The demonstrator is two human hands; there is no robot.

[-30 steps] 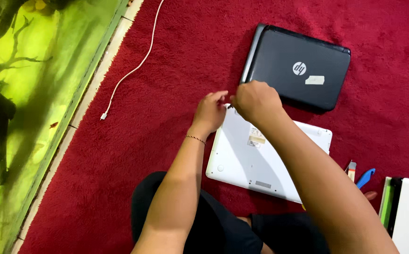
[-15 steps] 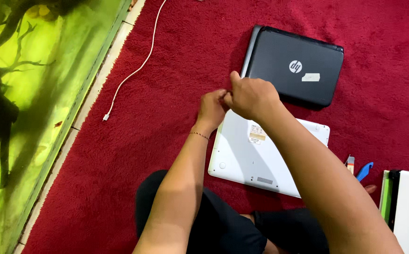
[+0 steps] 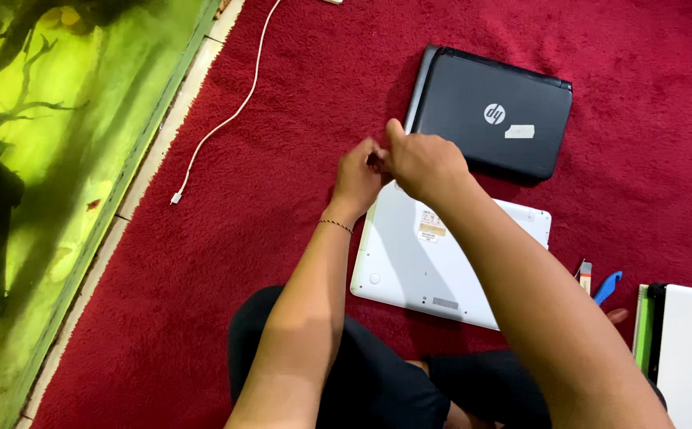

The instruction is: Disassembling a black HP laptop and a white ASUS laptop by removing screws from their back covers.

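White laptop point(image 3: 433, 262) lies underside up on red carpet point(image 3: 282, 159), centre frame, just above person's dark-clad legs. Left hand point(image 3: 358, 175) and right hand point(image 3: 425, 163) meet over its upper left corner, fingertips pinched together; what they pinch, cannot tell. Right edge: blue-handled tool point(image 3: 608, 286), white device point(image 3: 691, 353). Beyond hands: closed black laptop point(image 3: 489, 111). Upper left: white cable point(image 3: 226, 119), green patterned mat point(image 3: 52, 159).

Both hands point(image 3: 397, 167) meet above the white laptop point(image 3: 441, 262).

Head view, steeply down, close.
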